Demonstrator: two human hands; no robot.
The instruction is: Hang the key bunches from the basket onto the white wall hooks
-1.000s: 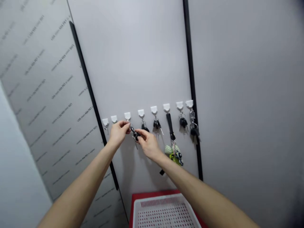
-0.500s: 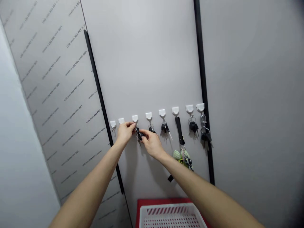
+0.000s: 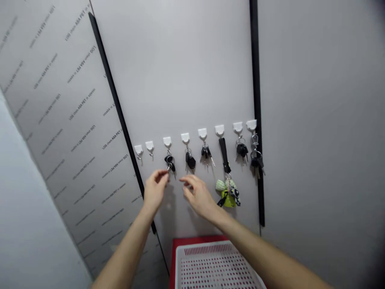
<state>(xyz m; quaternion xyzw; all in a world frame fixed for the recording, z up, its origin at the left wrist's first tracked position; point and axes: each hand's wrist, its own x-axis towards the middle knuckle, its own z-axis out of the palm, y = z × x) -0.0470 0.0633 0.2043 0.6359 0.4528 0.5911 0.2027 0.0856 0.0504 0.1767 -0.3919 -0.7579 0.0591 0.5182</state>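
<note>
Easing down from the keys [image 3: 170, 163] left of centre, the right hand [image 3: 200, 196] is hovering empty, moderately open. The left hand [image 3: 154, 189] is keeping its fingertips narrow beside them; whether it is gripping, I cannot tell.

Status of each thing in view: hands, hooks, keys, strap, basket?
Left hand, near leftmost keys; grip unclear.
Right hand, open, holding nothing.
Hooks, six of eight loaded.
Leftmost keys, hanging on third hook.
Other keys, hanging.
Black strap, hanging, charms below.
White basket, upright, partly out of frame.
</note>
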